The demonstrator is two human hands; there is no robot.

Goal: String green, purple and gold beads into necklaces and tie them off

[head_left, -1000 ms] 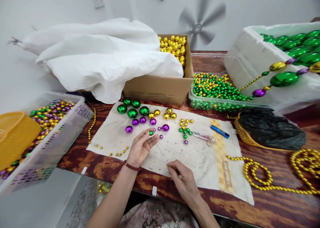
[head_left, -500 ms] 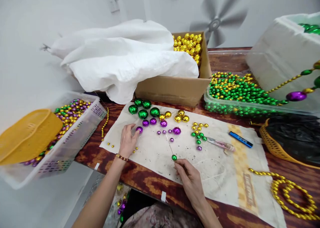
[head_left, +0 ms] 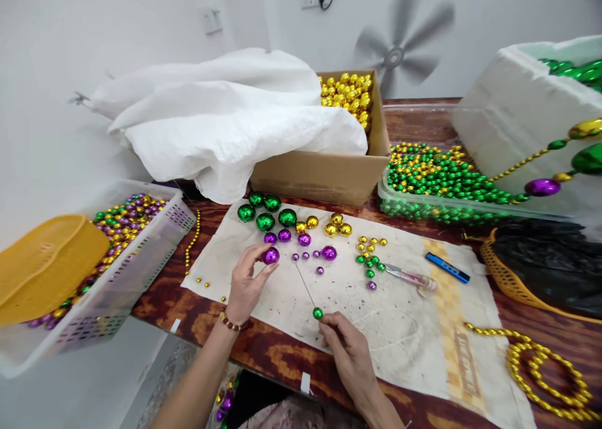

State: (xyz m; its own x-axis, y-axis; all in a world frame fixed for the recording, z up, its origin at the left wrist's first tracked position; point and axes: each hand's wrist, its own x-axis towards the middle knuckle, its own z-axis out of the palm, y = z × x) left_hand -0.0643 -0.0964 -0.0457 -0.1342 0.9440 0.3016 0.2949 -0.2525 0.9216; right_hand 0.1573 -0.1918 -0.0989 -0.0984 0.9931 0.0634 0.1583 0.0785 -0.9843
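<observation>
Your left hand (head_left: 247, 281) pinches a purple ball (head_left: 271, 256) between thumb and fingertips, the other fingers curled. Your right hand (head_left: 350, 350) is closed on the near end of a thin needle (head_left: 305, 283), a green bead (head_left: 318, 313) threaded on it beside the fingertips. The ball is round, shiny and mirror-like, over the left part of the pale cloth (head_left: 286, 307), near the larger green balls (head_left: 265, 221) on its far side.
</observation>
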